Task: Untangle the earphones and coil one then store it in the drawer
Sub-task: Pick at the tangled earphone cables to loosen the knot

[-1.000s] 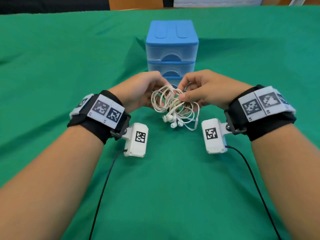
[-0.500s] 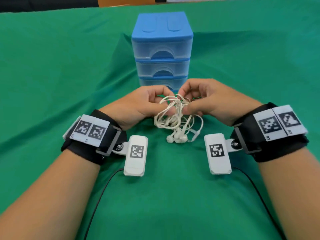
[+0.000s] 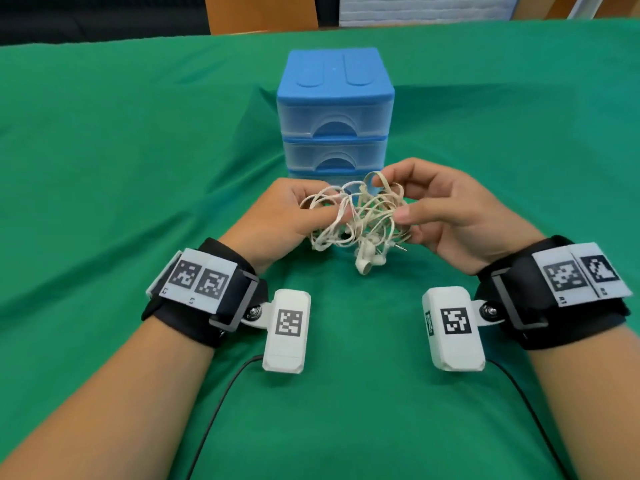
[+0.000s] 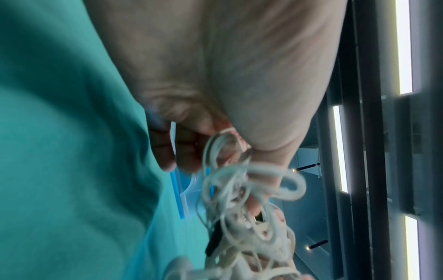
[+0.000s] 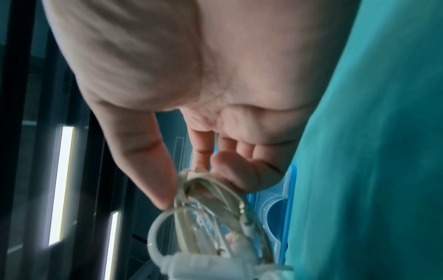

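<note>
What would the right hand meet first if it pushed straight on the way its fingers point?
The right hand points left into the tangled earphones it already pinches; beyond them, probably the left hand.

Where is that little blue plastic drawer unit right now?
In the head view the blue plastic three-drawer unit stands mid-table on the green cloth, drawers shut, directly behind the tangled white earphones held between the left hand and right hand.

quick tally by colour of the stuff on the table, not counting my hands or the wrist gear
White: 1, the tangled earphones, held by the left hand and right hand; how many sets cannot be told.
Blue: 1, the drawer unit.
Green: 1, the tablecloth.
Total: 3
</note>
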`<state>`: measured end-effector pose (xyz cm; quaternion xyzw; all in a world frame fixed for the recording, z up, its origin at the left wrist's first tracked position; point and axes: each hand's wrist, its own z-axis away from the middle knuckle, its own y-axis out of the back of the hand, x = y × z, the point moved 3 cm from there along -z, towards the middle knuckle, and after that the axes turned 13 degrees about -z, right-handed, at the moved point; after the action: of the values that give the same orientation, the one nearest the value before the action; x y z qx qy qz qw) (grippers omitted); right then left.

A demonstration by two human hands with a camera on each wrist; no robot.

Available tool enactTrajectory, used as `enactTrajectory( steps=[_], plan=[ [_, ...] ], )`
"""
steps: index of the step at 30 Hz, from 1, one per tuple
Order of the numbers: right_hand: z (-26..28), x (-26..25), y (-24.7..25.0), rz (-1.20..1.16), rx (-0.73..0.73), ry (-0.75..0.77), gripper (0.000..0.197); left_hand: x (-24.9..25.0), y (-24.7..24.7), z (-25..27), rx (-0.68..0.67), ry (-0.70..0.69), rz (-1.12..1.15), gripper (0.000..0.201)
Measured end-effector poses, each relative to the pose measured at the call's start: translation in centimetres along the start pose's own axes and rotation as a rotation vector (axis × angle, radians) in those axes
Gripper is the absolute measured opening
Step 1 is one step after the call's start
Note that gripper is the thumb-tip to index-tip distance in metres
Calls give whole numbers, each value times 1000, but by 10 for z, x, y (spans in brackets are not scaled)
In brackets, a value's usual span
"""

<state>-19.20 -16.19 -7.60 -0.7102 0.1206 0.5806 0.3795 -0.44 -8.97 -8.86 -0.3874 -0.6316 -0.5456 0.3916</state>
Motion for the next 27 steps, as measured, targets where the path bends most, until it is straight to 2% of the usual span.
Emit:
enactTrajectory(
  steps=[3, 5, 10, 16, 19, 22, 27],
  plan=[
    [-1, 4, 1, 109, 37, -3, 37, 1, -1, 1, 27, -17, 66, 18],
    [-2, 3, 1, 153, 67, 16, 37, 4, -2, 2, -9, -37, 129, 26],
    [-1, 0, -3, 235, 141, 79, 33, 2, -6, 5, -283, 110, 384, 52],
    [-1, 5, -16, 210, 83, 68, 33, -2, -12, 6, -269, 48, 196, 60],
    [-1, 6, -16, 158, 28, 21, 46, -3, -9, 5, -221, 26, 124, 57],
    [-1, 5, -12, 126, -12, 2, 50, -2, -6, 3, -151, 36, 61, 49],
    [-1, 4, -4, 136, 44, 25, 52, -2, -3, 0, -11, 31, -46, 20]
  ],
)
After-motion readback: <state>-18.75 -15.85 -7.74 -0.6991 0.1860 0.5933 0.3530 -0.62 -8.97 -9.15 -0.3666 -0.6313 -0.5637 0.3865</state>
